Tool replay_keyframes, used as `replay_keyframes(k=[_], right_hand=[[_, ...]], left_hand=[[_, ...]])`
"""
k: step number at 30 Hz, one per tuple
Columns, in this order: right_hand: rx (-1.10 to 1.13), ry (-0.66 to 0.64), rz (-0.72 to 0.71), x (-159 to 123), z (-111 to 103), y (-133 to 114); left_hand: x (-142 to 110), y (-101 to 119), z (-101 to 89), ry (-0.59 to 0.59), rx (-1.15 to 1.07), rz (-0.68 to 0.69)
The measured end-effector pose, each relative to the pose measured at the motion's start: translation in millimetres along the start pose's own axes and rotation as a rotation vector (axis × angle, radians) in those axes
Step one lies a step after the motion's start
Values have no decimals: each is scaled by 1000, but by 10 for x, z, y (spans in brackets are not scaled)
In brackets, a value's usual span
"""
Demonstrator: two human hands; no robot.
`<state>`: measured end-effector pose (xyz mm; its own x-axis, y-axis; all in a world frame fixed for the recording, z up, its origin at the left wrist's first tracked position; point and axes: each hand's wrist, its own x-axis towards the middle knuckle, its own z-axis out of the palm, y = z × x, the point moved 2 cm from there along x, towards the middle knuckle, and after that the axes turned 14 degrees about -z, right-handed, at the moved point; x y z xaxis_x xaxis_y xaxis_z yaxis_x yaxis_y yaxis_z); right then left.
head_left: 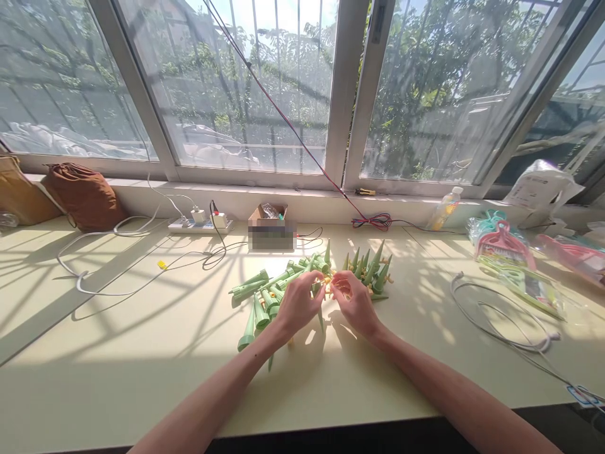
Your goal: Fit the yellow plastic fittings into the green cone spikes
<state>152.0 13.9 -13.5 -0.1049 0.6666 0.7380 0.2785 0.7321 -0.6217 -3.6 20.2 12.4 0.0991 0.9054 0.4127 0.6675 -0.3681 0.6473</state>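
- L hand (302, 301): fingers curled, partly closed, thumb & fingertips brought near each other; green spike (320, 318) seen just below fingers, pointed to approx. 6 o'clock; whether it's gripped can't be told.
- R hand (353, 301): fingers bent, thumb & index drawn close at small yellow pcs (329, 277) btwn the two hands; exact hold can't be told, pcs too small & part-hidden.
- Green cones (261, 312): heaped on bench (155, 391) from 8 to 11 o'clock of L hand, most laid flat or tilted, some w/ yellow bits.
- 2nd group, pointed green cones (375, 260): bunched at approx. 1 o'clock of R hand, several tips up, yellow bits among them.
- Small open box (268, 217): at 11 o'clock of hands, near window wall; clear plastic seen inside, front blurred.
- Power strip (201, 226): at 10 o'clock, w/ plugs & white cable (111, 292) looped on bench.
- Red/blue wire coil (372, 221): at approx. 1 o'clock, by wall; bottle (445, 208) w/ yellow label at 2 o'clock, tilted.
- Pink & green brush/dustpan sets (505, 246): at 2 o'clock, part-wrapped in plastic; grey cable (491, 334) coiled at 3 o'clock.
- Brown drawstring bag (84, 195): at 10 o'clock, far L, set against wall.
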Motion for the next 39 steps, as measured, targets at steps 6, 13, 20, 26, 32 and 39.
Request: replay_keyframes(k=[6, 13, 20, 26, 32, 39], right_hand=[[-28, -34, -30, 12, -12, -35], [-51, -93, -86, 19, -24, -55], [-37, -114, -59, -6, -1, -10], [-12, -107, -36, -13, -1, 6], [0, -99, -25, -9, -7, -8], [42, -91, -10, -5, -12, -43]], left_hand=[[0, 0, -17, 37, 23, -8], [0, -25, -13, 81, 10, -37], [9, -42, -12, 104, 19, -60], [10, -42, -8, 88, 12, -60], [11, -32, -14, 75, -9, -37], [3, -15, -4, 44, 7, -30]])
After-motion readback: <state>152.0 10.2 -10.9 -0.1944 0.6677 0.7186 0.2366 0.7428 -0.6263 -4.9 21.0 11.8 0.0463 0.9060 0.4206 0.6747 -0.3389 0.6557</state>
